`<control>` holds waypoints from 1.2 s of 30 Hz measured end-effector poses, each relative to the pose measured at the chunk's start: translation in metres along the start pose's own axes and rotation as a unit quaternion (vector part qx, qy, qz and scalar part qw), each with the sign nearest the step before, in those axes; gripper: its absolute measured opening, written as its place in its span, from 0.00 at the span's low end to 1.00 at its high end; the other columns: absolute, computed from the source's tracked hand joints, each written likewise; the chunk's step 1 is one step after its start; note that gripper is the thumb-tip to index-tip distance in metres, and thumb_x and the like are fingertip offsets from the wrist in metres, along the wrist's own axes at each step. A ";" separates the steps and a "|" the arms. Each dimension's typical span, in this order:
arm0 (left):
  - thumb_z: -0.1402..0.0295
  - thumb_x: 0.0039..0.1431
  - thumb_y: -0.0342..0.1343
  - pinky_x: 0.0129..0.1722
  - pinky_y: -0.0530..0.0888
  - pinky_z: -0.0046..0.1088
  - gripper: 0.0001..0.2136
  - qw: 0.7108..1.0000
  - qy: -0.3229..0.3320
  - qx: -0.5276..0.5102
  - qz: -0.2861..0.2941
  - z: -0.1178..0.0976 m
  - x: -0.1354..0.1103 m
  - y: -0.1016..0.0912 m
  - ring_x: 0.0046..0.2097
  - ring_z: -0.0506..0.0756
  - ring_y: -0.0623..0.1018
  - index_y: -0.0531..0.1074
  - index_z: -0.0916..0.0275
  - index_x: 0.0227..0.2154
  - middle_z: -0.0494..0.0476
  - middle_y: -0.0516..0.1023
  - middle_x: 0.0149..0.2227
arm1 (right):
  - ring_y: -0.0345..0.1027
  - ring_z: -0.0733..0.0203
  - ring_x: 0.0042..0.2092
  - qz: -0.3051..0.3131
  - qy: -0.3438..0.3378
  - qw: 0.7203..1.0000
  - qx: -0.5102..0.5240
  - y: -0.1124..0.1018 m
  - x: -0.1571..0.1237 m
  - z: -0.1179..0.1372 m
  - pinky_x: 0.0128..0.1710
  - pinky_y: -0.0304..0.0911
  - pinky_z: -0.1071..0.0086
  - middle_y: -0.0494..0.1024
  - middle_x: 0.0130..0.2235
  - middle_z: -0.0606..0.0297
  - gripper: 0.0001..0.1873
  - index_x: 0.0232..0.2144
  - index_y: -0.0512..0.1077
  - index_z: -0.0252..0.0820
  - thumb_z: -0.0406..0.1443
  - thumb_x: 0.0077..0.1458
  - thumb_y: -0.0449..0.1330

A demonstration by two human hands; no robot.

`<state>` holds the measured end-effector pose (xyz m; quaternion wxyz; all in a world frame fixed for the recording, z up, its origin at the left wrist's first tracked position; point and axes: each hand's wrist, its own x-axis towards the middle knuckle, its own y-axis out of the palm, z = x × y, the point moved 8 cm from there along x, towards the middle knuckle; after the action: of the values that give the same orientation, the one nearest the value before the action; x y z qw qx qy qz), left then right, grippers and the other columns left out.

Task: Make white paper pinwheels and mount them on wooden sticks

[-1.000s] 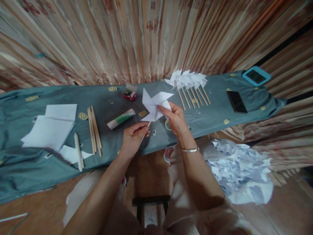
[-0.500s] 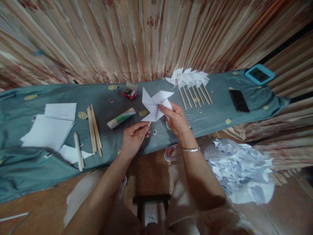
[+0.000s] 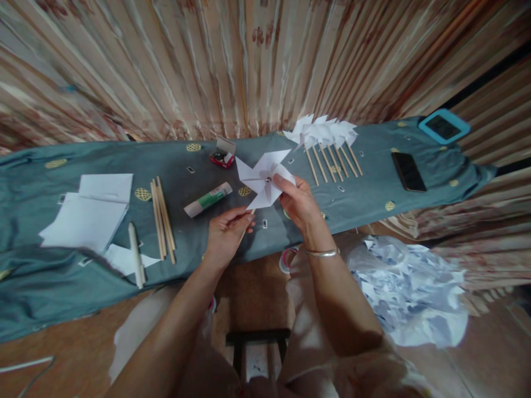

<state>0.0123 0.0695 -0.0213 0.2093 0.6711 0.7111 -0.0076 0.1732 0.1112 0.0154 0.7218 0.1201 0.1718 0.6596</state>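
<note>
A white paper pinwheel (image 3: 259,178) with a round metal pin head (image 3: 268,179) at its centre is held up over the table, its wooden stick (image 3: 253,211) slanting down to the left. My left hand (image 3: 227,231) is closed around that stick just under the blades. With thumb and fingers, my right hand (image 3: 299,203) grips the pinwheel's right-hand blade close to the pin. Behind it stands a small red box of pins (image 3: 223,159) with its lid up. A green-labelled tube (image 3: 208,199) lies left of the pinwheel.
Finished pinwheels (image 3: 326,134) lie in a row at the back right. Loose sticks (image 3: 162,221), paper sheets (image 3: 85,218) and a white pen-like tool (image 3: 136,254) are on the left. Further right are a phone (image 3: 409,171) and a blue-framed clock (image 3: 444,126). A bag of paper pieces (image 3: 409,293) sits below.
The pinwheel's blades have turned slightly and tilted left, and my right thumb has drawn back from the centre, leaving the pin head in plain sight. My left hand has stayed on the stick.
</note>
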 end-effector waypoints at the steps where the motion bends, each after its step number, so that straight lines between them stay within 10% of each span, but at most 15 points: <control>1: 0.59 0.30 0.75 0.27 0.75 0.26 0.19 1.000 0.000 0.002 0.000 0.000 0.000 0.000 0.27 0.51 0.77 0.80 0.64 0.27 0.53 0.81 0.27 | 0.76 0.56 0.40 0.000 0.003 1.000 -0.001 0.001 0.000 0.000 0.43 0.72 0.63 0.84 0.32 0.66 0.20 0.29 0.79 0.43 0.48 0.34 0.75; 25: 0.59 0.35 0.72 0.19 0.60 0.19 0.17 0.999 -0.013 0.021 0.024 0.006 0.004 -0.004 0.24 0.46 0.69 0.80 0.65 0.27 0.54 0.78 0.25 | 0.75 0.58 0.38 -0.004 0.008 1.000 0.003 0.008 -0.001 -0.006 0.46 0.70 0.62 0.83 0.31 0.68 0.19 0.26 0.79 0.44 0.43 0.29 0.77; 36: 0.64 0.41 0.64 0.36 0.74 0.29 0.13 0.989 0.090 0.114 -0.001 -0.008 0.027 -0.019 0.35 0.55 0.78 0.81 0.62 0.32 0.55 0.82 0.34 | 0.73 0.60 0.43 -0.006 0.027 0.999 -0.046 -0.004 0.001 -0.019 0.48 0.68 0.64 0.82 0.42 0.65 0.20 0.30 0.81 0.45 0.43 0.30 0.77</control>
<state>-0.0089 0.0955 -0.0276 0.0668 0.6879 0.7222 -0.0285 0.1691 0.1105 -0.0035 0.7254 0.0678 0.1609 0.6658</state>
